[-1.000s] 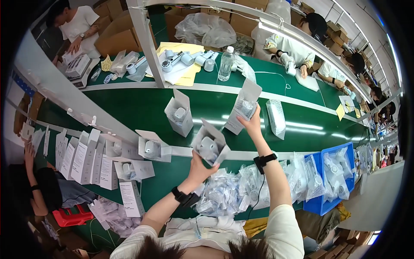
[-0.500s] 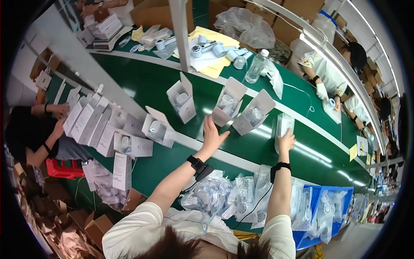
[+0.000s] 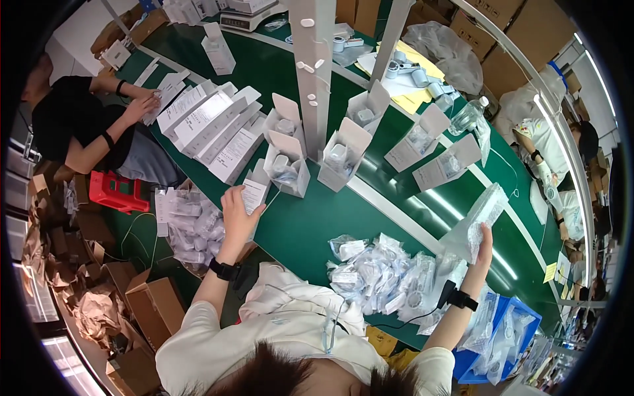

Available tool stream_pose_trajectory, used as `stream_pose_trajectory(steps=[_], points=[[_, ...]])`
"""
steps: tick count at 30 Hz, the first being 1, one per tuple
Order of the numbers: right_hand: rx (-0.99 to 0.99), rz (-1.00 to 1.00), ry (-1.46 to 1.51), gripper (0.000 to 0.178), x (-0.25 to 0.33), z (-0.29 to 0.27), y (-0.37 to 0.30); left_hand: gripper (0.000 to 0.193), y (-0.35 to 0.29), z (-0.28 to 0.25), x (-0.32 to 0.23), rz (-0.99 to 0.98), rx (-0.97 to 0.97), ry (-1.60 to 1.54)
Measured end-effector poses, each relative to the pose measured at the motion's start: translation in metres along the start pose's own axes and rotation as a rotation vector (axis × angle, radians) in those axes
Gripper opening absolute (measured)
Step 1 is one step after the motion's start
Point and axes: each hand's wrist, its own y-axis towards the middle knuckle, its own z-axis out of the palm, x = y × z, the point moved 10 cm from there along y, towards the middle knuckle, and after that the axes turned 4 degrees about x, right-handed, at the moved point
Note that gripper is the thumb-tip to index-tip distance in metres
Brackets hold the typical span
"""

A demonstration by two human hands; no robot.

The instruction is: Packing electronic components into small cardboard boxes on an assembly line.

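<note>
My left hand [image 3: 239,216] is closed around the lower part of a white printed carton [image 3: 254,193] at the near left edge of the table. Just beyond it stands an open white box [image 3: 288,173] with a wrapped item inside. In my right hand [image 3: 484,245] is a clear bubble-wrap bag [image 3: 485,210], held up over the right side of the table; its contents are hard to make out. Several more open boxes [image 3: 343,158] with wrapped items stand across the middle. In front of me lies a heap of clear bagged parts [image 3: 380,270].
A blue bin [image 3: 485,366] with bagged items sits at the near right. A row of white cartons [image 3: 214,125] leads toward a co-worker [image 3: 86,122] at left. A grey post [image 3: 316,79] rises from the table. A bottle [image 3: 469,115] and yellow paper [image 3: 413,99] lie beyond.
The view has swung left. My left hand has gone from beside the open boxes to the white carton on the left. My right hand has come nearer with the bubble-wrap bag.
</note>
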Motion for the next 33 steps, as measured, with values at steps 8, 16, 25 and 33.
stream_pose_trajectory(steps=[8,16,25,33], points=[[0.056,0.107,0.662,0.05,-0.081,0.138,-0.135,0.078,0.061,0.076,0.1,0.023,0.271,-0.165],[0.079,-0.077,0.768,0.053,-0.079,0.173,-0.156,0.088,0.002,0.056,0.093,-0.149,0.502,-0.944],[0.133,-0.411,0.408,0.051,-0.034,0.195,-0.179,0.066,-0.049,-0.051,-0.085,0.525,0.662,-0.605],[-0.178,-0.433,0.895,0.057,-0.037,0.202,-0.189,0.059,-0.041,0.076,-0.189,0.788,0.514,-0.626]])
